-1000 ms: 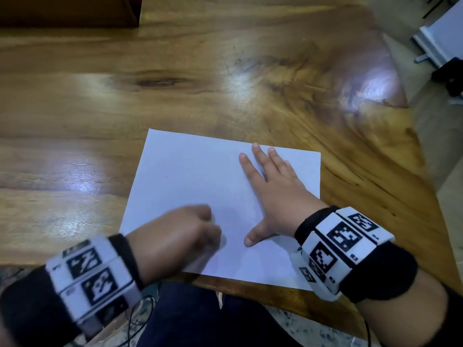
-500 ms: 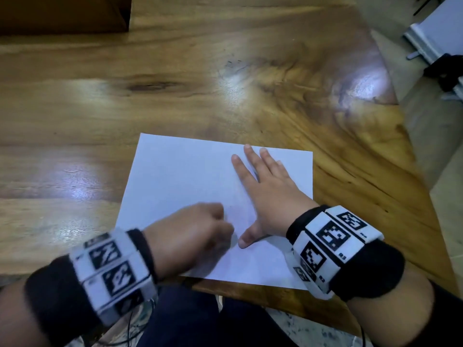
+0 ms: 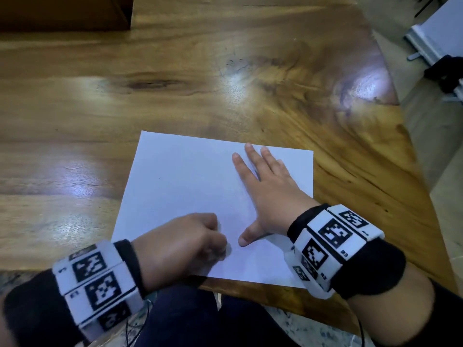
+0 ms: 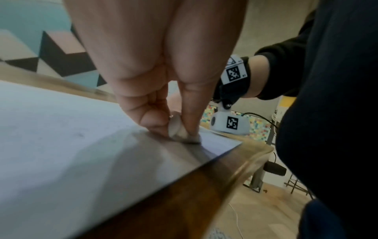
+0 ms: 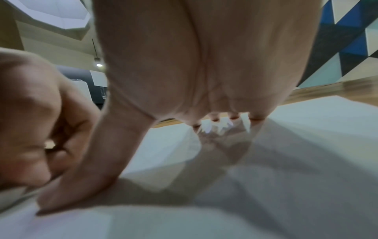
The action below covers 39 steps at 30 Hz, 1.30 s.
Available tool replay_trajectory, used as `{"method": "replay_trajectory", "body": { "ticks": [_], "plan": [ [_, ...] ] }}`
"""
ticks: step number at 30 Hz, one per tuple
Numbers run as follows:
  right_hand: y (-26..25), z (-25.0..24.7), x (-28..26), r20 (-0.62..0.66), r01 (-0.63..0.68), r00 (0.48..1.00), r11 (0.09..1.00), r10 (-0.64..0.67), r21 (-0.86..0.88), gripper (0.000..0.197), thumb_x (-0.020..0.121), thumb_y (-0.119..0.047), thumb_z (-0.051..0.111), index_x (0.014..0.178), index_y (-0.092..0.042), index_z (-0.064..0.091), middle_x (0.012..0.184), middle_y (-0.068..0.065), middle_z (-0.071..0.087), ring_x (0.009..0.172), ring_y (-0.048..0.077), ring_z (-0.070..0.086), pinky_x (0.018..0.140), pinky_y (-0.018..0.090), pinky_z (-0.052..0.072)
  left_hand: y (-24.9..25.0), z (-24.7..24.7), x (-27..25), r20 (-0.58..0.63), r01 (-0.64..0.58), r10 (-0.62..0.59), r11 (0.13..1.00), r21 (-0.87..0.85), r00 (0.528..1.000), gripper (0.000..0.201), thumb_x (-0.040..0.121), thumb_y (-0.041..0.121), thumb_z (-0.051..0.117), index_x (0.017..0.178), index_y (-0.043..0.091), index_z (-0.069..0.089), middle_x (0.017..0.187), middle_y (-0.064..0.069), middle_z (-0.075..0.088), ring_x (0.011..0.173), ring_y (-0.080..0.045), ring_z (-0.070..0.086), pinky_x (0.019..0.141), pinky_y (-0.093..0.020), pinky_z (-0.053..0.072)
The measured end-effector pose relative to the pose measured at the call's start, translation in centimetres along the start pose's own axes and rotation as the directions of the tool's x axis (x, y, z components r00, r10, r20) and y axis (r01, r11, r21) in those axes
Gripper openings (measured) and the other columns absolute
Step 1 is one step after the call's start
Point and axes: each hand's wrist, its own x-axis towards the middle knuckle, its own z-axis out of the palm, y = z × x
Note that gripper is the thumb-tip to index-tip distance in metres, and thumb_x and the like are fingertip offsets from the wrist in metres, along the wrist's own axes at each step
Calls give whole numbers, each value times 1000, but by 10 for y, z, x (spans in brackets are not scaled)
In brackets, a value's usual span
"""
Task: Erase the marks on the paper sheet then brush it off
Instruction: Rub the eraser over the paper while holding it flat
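A white paper sheet point(image 3: 190, 186) lies on the wooden table point(image 3: 175, 71) at its near edge. My left hand point(image 3: 185, 244) is curled over the sheet's near part. In the left wrist view its thumb and fingers pinch a small pale eraser point(image 4: 178, 129), pressed onto the paper sheet point(image 4: 61, 129). My right hand point(image 3: 268, 189) lies flat on the sheet's right half, fingers straight and spread, thumb out towards the left hand. The right wrist view shows that palm and its fingertips point(image 5: 214, 118) down on the paper point(image 5: 306, 129). Faint specks show on the sheet; marks are hard to make out.
The table's near edge point(image 4: 235, 161) runs just under the sheet's near side, with my dark trousers point(image 3: 190, 319) below it. The table's right edge angles away at the right. A dark wooden box point(image 3: 62, 11) sits at the far left. Bare wood lies beyond the sheet.
My left hand with the eraser has shifted right along the sheet's near part, closer to the right thumb. The right hand has stayed flat on the paper.
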Motion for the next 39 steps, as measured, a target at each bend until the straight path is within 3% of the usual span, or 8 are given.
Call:
{"method": "replay_trajectory", "body": {
  "ticks": [7, 15, 22, 25, 27, 30, 35, 39],
  "plan": [
    [-1, 1, 0, -2, 0, 1000, 1000, 0, -11, 146, 55, -61, 80, 144, -23, -30, 147, 3, -42, 137, 26, -36, 111, 38, -17, -8, -36, 40, -182, 48, -70, 991, -122, 981, 10, 69, 20, 58, 65, 14, 65, 69, -8, 53, 59, -26, 53, 59, -26, 38],
    [-1, 0, 0, 5, -5, 1000, 1000, 5, -4, 146, 56, -60, 80, 143, -22, -30, 147, 3, -42, 137, 25, -36, 111, 38, -18, 2, -6, 5, 9, -15, 16, 988, -155, 1000, 6, 77, 19, 63, 75, 24, 65, 72, 10, 46, 64, -15, 54, 58, -15, 36],
    [0, 0, -1, -17, 13, 1000, 1000, -13, 5, 145, 55, -61, 80, 144, -24, -29, 148, 3, -41, 137, 26, -35, 111, 38, -17, 2, -36, 52, -177, 33, -43, 998, -56, 983, 11, 73, 15, 51, 73, 11, 61, 72, -7, 46, 62, -27, 49, 59, -29, 36],
    [0, 0, -1, -16, 12, 1000, 1000, -12, 14, 145, 56, -60, 80, 144, -23, -29, 148, 3, -41, 137, 25, -36, 111, 37, -18, 4, -15, 32, -106, 15, -15, 1000, -3, 994, 23, 70, 30, 40, 66, 20, 61, 69, -4, 50, 63, -25, 51, 57, -29, 36],
    [0, 0, 0, -13, 8, 1000, 1000, -8, 15, 145, 56, -59, 81, 144, -23, -29, 147, 2, -42, 136, 24, -37, 112, 38, -18, 2, 4, 12, -80, -55, 63, 993, 106, 995, 10, 69, 30, 53, 62, 24, 57, 63, 4, 47, 62, -17, 49, 56, -28, 37],
    [0, 1, 0, -13, 3, 1000, 1000, -3, 11, 145, 56, -59, 80, 143, -23, -30, 147, 2, -43, 136, 24, -37, 113, 39, -17, 6, 1, 5, 30, -96, 97, 995, -21, 995, 4, 76, 22, 57, 74, 23, 60, 75, 10, 43, 68, -15, 52, 60, -21, 38],
    [0, 1, 0, -18, 9, 1000, 1000, -9, 4, 145, 56, -59, 81, 144, -23, -29, 148, 3, -42, 137, 26, -36, 112, 39, -16, -6, -33, 49, -231, 46, -46, 999, -6, 972, 10, 77, 15, 52, 72, 10, 59, 75, -13, 53, 64, -32, 54, 59, -35, 44],
    [0, 1, 0, -20, 11, 1000, 1000, -10, 7, 145, 56, -60, 80, 144, -23, -29, 148, 3, -42, 137, 25, -36, 113, 39, -16, -3, -22, 34, -156, 5, -1, 1000, 21, 988, 11, 73, 20, 50, 70, 14, 59, 72, -6, 47, 63, -27, 51, 55, -31, 40]
  ]
}}
